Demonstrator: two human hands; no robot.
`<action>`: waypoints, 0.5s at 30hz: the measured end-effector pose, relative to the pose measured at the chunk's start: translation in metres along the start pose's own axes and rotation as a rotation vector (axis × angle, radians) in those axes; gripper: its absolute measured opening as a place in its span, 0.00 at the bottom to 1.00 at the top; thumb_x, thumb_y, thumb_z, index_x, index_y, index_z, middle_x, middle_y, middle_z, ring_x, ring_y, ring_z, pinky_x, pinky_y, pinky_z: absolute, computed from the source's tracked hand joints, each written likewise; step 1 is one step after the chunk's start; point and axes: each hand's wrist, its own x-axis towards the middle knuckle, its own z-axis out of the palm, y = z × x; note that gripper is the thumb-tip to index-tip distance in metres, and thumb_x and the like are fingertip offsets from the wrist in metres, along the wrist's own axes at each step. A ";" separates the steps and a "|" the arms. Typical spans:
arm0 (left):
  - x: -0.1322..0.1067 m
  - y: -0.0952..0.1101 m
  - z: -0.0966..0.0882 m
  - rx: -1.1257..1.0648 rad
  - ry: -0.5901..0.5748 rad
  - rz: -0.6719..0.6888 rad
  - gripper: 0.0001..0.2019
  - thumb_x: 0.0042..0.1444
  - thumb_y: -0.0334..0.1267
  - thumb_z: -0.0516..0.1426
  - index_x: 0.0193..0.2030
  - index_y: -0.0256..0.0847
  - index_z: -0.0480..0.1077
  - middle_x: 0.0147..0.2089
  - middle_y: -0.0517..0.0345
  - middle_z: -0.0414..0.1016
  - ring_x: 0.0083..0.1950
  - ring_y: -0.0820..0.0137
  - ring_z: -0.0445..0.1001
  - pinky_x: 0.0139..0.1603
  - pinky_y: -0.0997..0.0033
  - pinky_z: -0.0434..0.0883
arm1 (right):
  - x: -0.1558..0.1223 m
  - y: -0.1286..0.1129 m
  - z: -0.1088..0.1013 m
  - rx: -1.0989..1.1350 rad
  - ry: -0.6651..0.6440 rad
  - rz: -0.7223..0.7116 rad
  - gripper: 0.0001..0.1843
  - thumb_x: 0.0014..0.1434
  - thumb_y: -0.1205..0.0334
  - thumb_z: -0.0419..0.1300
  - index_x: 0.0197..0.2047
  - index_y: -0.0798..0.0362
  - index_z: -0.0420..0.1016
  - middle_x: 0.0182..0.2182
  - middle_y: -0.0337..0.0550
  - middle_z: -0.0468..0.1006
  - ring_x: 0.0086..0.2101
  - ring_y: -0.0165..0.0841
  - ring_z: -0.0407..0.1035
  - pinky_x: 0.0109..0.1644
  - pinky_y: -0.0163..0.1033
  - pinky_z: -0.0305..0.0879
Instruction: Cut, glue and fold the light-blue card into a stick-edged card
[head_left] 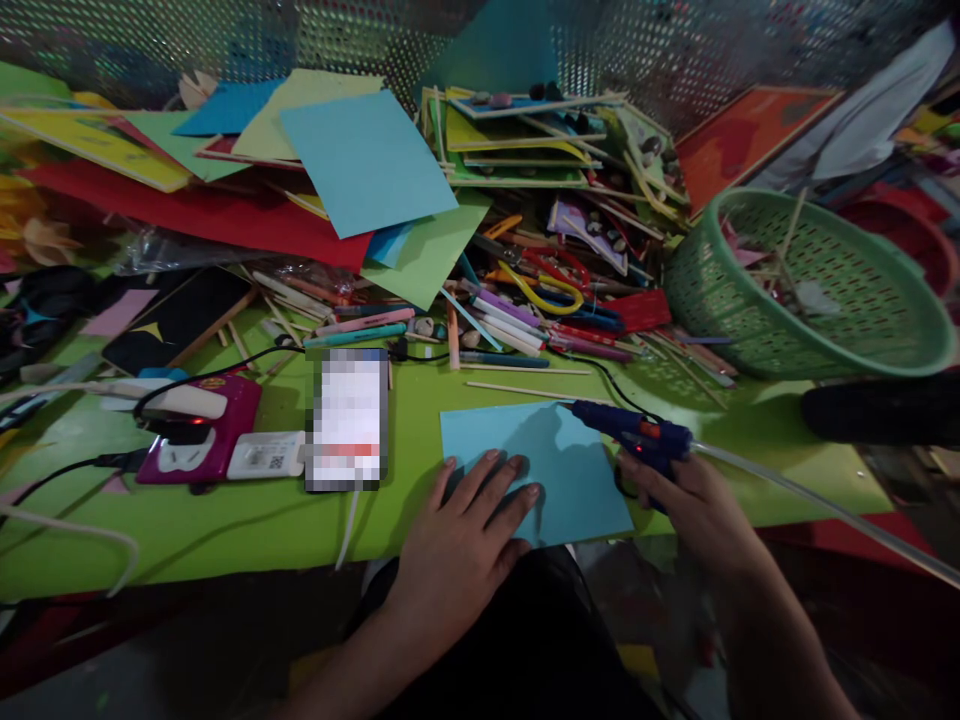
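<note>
A sheet of light blue paper (577, 490) lies near the front edge of the green table. My left hand (465, 540) rests flat on its left part, fingers stretched out. My right hand (694, 495) is wrapped round the handle of a blue hot glue gun (637, 430). The gun's nozzle is at the top edge of the paper; whether it touches cannot be made out. A long clear glue stick (795, 495) sticks out of the gun's back end. Just beyond the paper lies a thin wooden stick (517, 391).
Left of the paper are a phone (346, 420) with a blurred screen and a magenta power strip (202, 440) with plugs and cables. Behind lie pens (510, 320), yellow-handled scissors (544, 295) and coloured paper sheets (367, 165). A green basket (817, 300) stands at the right.
</note>
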 end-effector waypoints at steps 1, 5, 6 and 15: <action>0.000 0.000 0.000 -0.001 0.004 0.002 0.21 0.74 0.52 0.52 0.70 0.56 0.68 0.77 0.68 0.63 0.76 0.63 0.61 0.76 0.50 0.57 | -0.001 -0.001 0.000 0.012 0.012 -0.001 0.25 0.54 0.37 0.65 0.21 0.48 0.70 0.18 0.40 0.69 0.22 0.34 0.63 0.24 0.39 0.60; 0.000 -0.001 -0.001 0.005 0.006 0.013 0.21 0.75 0.51 0.51 0.70 0.55 0.68 0.77 0.68 0.63 0.76 0.62 0.61 0.75 0.50 0.57 | -0.001 -0.003 0.001 0.010 -0.008 0.007 0.26 0.54 0.37 0.64 0.19 0.48 0.69 0.18 0.41 0.70 0.22 0.34 0.63 0.24 0.39 0.59; 0.000 -0.001 -0.001 0.009 0.003 0.016 0.21 0.75 0.51 0.51 0.70 0.55 0.68 0.77 0.68 0.63 0.76 0.62 0.61 0.75 0.50 0.57 | -0.001 -0.003 0.001 0.002 -0.019 0.011 0.26 0.54 0.37 0.64 0.19 0.49 0.69 0.18 0.42 0.70 0.22 0.34 0.63 0.24 0.39 0.59; -0.001 -0.001 0.002 -0.002 0.017 0.003 0.22 0.73 0.51 0.53 0.71 0.56 0.67 0.76 0.69 0.64 0.76 0.63 0.61 0.76 0.51 0.55 | -0.004 0.001 -0.006 0.000 0.047 0.004 0.23 0.55 0.39 0.64 0.22 0.48 0.68 0.19 0.38 0.67 0.22 0.32 0.61 0.24 0.38 0.58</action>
